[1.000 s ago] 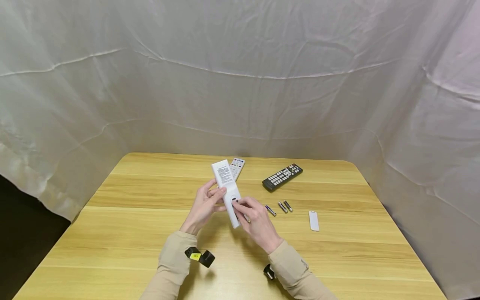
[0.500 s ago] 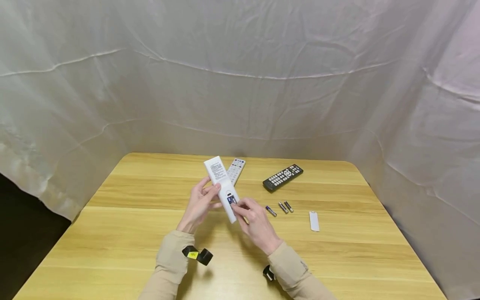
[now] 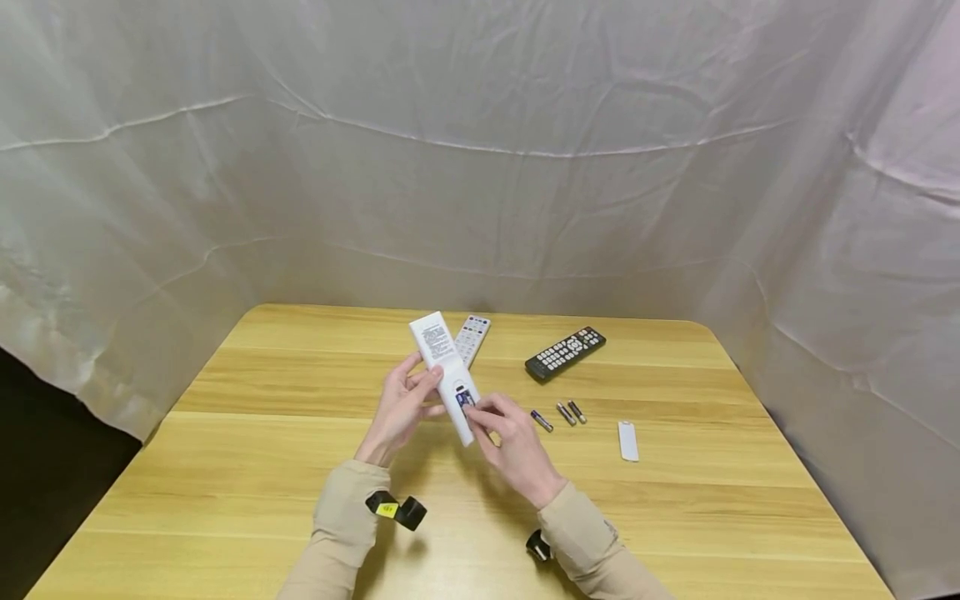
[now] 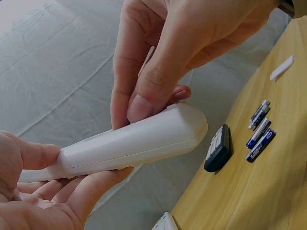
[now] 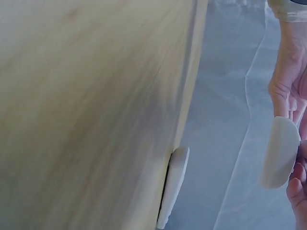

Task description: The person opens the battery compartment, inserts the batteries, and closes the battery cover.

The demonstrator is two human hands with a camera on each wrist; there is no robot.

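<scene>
My left hand [image 3: 397,412] grips a white remote control [image 3: 442,358], its back turned up and its lower end tilted toward me. In the open battery compartment, blue batteries [image 3: 463,397] show. My right hand [image 3: 517,450] has its thumb and a fingertip drawn together on a battery there; its fingers partly cover the compartment. From the side, the left wrist view has the right thumb [image 4: 144,108] against the remote's back, while the batteries inside are hidden. A loose white battery cover [image 3: 627,442] lies on the table to the right.
Loose batteries [image 3: 566,414] lie right of my hands, one of them blue [image 3: 542,421]. Farther back are a black remote [image 3: 565,355] and a second white remote [image 3: 472,340], buttons up. A grey curtain [image 3: 480,208] hangs behind the wooden table [image 3: 697,517].
The held remote has shifted slightly left and turned, so the blue batteries in its compartment now show. My right fingers stay at the compartment. Things on the table have not moved.
</scene>
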